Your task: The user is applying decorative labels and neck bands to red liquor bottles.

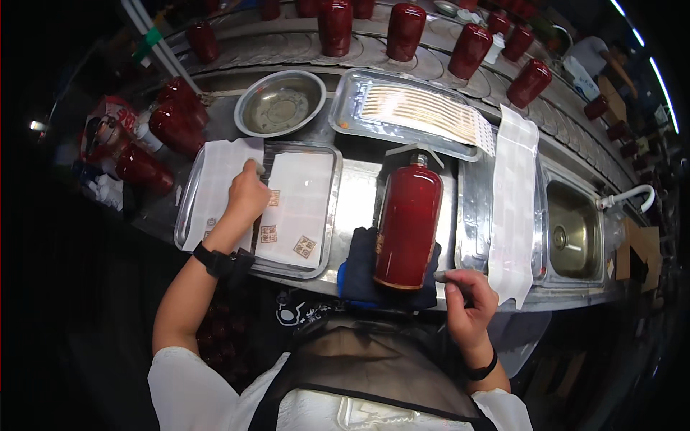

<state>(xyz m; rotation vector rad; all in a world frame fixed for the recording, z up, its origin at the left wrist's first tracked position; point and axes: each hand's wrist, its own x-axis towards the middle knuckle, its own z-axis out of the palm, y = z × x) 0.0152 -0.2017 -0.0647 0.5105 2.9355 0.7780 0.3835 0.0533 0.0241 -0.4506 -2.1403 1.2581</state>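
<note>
A silvery stainless-steel workbench (357,205) carries, beneath the left fingers (249,172), a shiny rectangular metal tray (293,271); beyond them, a round silvery metal bowl (280,111); farther off, between left and right fingers (472,280), a second metal tray (348,100); just left of the right fingers, a dark-blue folded cloth (359,262); beyond them, a third metal tray (471,223).

Tray (336,188) is placed beneath left fingers (249,167); basin (279,115) is set beyond them. Bottle (410,223) is laid on cloth (359,267), left of right fingers (467,278); paper strip (512,208), then sink (575,223), are found rightward.
</note>
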